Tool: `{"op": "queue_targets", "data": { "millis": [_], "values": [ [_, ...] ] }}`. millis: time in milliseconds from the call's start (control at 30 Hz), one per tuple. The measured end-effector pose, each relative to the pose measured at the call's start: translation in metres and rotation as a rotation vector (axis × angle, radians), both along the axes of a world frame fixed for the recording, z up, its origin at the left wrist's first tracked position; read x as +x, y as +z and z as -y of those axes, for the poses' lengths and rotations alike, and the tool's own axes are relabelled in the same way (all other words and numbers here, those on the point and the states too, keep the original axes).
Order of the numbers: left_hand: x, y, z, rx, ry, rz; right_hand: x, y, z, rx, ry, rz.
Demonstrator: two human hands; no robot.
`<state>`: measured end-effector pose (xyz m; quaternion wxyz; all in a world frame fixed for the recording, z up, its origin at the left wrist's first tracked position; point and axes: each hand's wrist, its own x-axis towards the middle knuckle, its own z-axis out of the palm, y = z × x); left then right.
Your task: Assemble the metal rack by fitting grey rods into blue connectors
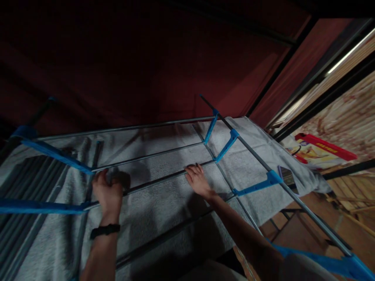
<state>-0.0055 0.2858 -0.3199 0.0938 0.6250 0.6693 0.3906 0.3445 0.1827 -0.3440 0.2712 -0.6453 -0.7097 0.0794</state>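
A frame of grey metal tubes with blue plastic brackets stands over a grey blanket (170, 156). My left hand (108, 193), with a dark band on the wrist, is closed around the left part of a long grey tube (155, 182). It is close to the blue brackets on the left (55, 156). Farther right, the fingers of my right hand (198, 180) curl over the same tube, near a blue bracket (225, 146) on the right side. Both undersides of the hands are hidden. A longer tube (254, 152) runs through the right-hand brackets.
Several loose grey tubes (26, 187) lie side by side at the left. A phone (287, 177) rests near the blanket's right edge. Beyond it is a red-and-yellow package (322, 148). A dark red fabric wall (131, 78) rises behind the frame.
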Motion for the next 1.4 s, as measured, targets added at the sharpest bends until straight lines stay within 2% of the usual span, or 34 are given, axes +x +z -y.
{"op": "queue_targets", "data": {
  "millis": [67,167,267,333,467,667,800,1000,1133,1300,1400],
  "values": [
    [0.025,0.003,0.024,0.033,-0.065,0.008,0.001,0.004,0.004,-0.023,0.052,0.080],
    [0.058,0.000,0.052,0.010,-0.313,-0.017,0.010,0.008,-0.003,-0.061,0.076,0.127],
    [0.080,-0.008,0.066,-0.060,-0.520,-0.125,0.014,0.007,-0.012,-0.086,0.077,0.153],
    [0.088,-0.014,0.069,-0.089,-0.569,-0.254,0.014,0.006,-0.015,-0.099,0.078,0.186],
    [0.094,-0.020,0.066,-0.098,-0.515,-0.443,0.011,0.005,-0.018,-0.120,0.066,0.248],
    [0.094,-0.020,0.067,-0.098,-0.524,-0.519,0.007,0.007,-0.020,-0.145,0.021,0.306],
    [0.097,-0.018,0.070,-0.127,-0.523,-0.493,-0.001,0.008,-0.014,-0.120,0.007,0.331],
    [0.095,-0.011,0.077,-0.111,-0.519,-0.297,-0.024,0.007,-0.010,-0.044,0.179,0.328],
    [0.073,-0.006,0.091,-0.054,-0.349,-0.200,-0.037,0.007,-0.015,-0.041,0.249,0.341],
    [0.028,-0.005,0.106,-0.126,-0.067,-0.179,-0.044,0.007,-0.023,-0.049,0.232,0.408],
    [0.012,-0.008,0.107,-0.122,-0.079,-0.249,-0.044,0.008,-0.027,-0.052,0.251,0.442]
  ]
}}
